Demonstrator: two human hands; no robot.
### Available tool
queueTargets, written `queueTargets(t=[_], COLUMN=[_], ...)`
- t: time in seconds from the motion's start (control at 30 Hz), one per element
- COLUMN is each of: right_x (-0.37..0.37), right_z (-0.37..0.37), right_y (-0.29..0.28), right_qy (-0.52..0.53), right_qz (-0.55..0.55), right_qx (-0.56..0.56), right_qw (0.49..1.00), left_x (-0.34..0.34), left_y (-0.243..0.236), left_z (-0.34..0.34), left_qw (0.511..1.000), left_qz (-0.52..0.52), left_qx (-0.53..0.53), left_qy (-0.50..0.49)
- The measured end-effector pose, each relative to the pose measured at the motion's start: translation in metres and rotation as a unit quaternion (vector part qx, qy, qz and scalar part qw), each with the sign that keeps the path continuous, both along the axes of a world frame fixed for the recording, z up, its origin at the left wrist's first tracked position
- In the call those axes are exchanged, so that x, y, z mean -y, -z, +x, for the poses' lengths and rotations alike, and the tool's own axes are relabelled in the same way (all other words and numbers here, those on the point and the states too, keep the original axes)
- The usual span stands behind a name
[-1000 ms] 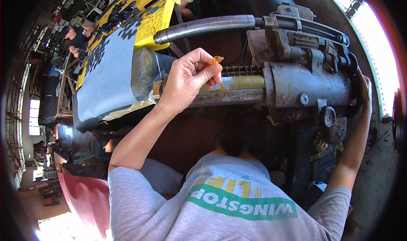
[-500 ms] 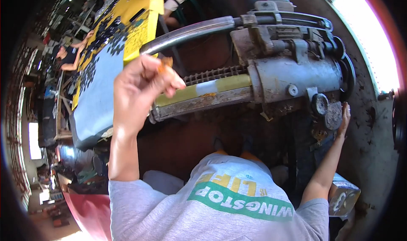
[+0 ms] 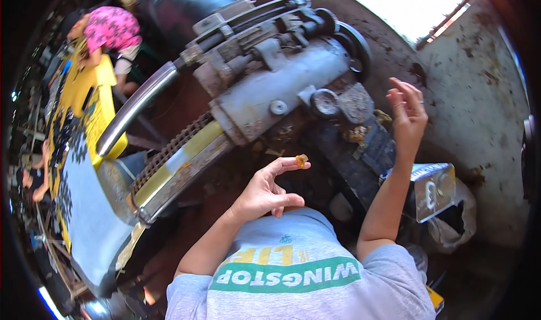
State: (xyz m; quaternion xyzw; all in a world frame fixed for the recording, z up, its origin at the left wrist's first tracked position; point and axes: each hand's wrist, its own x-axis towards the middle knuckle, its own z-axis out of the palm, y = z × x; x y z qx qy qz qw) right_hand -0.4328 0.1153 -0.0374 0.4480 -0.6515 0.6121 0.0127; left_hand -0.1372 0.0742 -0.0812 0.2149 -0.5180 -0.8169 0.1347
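Observation:
My left hand [image 3: 259, 194] is in front of my shirt with its thumb and fingers spread. An orange-brown lump [image 3: 302, 161] clings to a fingertip, apart from the thumb; what it is made of I cannot tell. My right hand [image 3: 409, 116] is raised at the right, fingers loosely bent and apart, and no object shows in it. Left of that hand stands an old grey metal machine [image 3: 287, 78] with gears, a round black knob [image 3: 325, 102] and a shiny metal bar [image 3: 138, 107]. My hands touch no part of it.
A long table [image 3: 90, 199] with a pale blue-grey sheet and yellow covering runs along the left, dark pieces on it. A person in a pink top [image 3: 114, 31] is at its far end, another at its left side. A metal tin [image 3: 433, 191] and a whitish sack [image 3: 461, 218] stand right.
My view has swung right. My left hand has come down from above the machine's bar to my front and its fingers have spread. My right hand has lifted off the machine's end.

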Motion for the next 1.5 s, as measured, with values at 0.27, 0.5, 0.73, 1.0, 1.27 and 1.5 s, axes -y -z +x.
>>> queueTargets(t=[0.27,0.5,0.73,1.0,1.27,1.5], right_x=[-0.062,-0.098,-0.104,-0.098,-0.094,-0.095], right_z=[0.043,0.041,0.035,0.03,0.032,0.045], right_y=[0.021,0.064,0.075,0.074,0.08,0.077], right_qy=[-0.128,-0.072,-0.035,-0.063,-0.069,0.013], right_qz=[0.219,0.288,0.275,0.268,0.253,0.211], right_qx=[0.029,0.159,0.129,0.131,0.077,0.041], right_qw=[0.967,0.941,0.952,0.952,0.962,0.976], left_x=[-0.006,-0.019,-0.021,-0.023,-0.018,-0.015], left_y=[0.032,0.065,0.075,0.079,0.083,0.078], left_z=[-0.052,-0.1,-0.116,-0.123,-0.121,-0.124], left_qw=[0.992,0.987,0.985,0.989,0.991,0.982], left_qz=[0.053,0.102,0.12,0.072,0.052,0.159], left_qx=[0.009,0.011,-0.001,0.011,0.036,0.006], left_qy=[0.11,0.124,0.124,0.132,0.12,0.098])
